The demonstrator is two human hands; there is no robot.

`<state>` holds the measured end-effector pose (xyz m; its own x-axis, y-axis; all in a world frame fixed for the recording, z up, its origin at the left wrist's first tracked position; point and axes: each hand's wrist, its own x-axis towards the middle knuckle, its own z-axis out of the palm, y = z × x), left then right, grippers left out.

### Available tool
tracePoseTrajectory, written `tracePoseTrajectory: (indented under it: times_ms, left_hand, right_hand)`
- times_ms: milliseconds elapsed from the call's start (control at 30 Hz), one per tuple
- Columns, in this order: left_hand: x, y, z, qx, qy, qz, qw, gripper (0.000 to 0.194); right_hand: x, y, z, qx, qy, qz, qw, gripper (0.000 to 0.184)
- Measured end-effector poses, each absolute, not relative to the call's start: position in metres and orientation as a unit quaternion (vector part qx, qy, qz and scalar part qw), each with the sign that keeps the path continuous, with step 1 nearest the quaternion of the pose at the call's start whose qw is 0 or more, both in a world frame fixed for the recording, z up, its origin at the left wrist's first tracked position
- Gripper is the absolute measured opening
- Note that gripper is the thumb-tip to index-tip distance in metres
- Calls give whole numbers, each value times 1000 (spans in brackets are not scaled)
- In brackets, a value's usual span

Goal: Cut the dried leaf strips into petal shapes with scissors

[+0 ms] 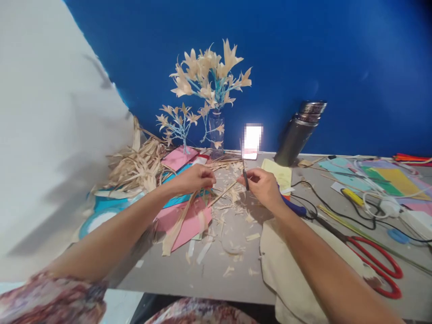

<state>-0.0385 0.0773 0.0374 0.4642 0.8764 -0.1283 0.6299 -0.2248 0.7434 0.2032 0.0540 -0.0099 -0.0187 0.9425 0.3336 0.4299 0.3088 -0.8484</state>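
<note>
My left hand (199,177) is closed, its fingers curled together above the pink and blue papers; what they pinch is too small to make out. A pale dried husk strip (182,225) hangs or lies just below it, across the pink paper (189,216). My right hand (265,184) is closed on a thin dark-handled metal tool (245,180) whose narrow end points up. Near those fingertips is the upper end of a thin husk strip (222,194), slanting down to the left. Husk scraps (232,202) lie between and below both hands.
Husk flowers on blue stems (216,76) stand in a clear bottle (216,128) at the back. A lit phone (251,141) and a dark flask (299,135) lean on the blue wall. Red-handled scissors (376,265), black cables (340,209) and a husk pile (141,166) flank the work area.
</note>
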Motion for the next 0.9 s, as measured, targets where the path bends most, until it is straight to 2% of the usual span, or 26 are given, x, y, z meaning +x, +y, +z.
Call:
tracePoseTrajectory:
  times_ms: [67, 167, 233, 433, 600, 767, 900]
  left_hand:
    - [-57, 52, 41, 807, 479, 106, 328, 14]
    - [-79, 17, 43, 804, 521, 94, 270, 19]
    - [-88, -2, 42, 779, 561, 95, 263, 22]
    - [-86, -26, 20, 762, 588, 105, 250, 19]
    - [-65, -16, -4, 794, 581, 69, 163, 13]
    - [-60, -6, -6, 794, 564, 121, 192, 15]
    - [-61, -1, 7, 738, 564, 261, 260, 11]
  right_hand:
    - [202, 51, -11, -511, -711, 253, 412, 35]
    - [202, 51, -14, -509, -767, 249, 301, 38]
    - [202, 52, -16, -510, -783, 232, 270, 40]
    - [202, 55, -18, -540, -723, 265, 340, 41]
    - [199, 54, -23, -527, -734, 282, 323, 40]
    - [193, 47, -21, -513, -686, 434, 278, 35]
    - [191, 47, -24, -484, -580, 574, 317, 40]
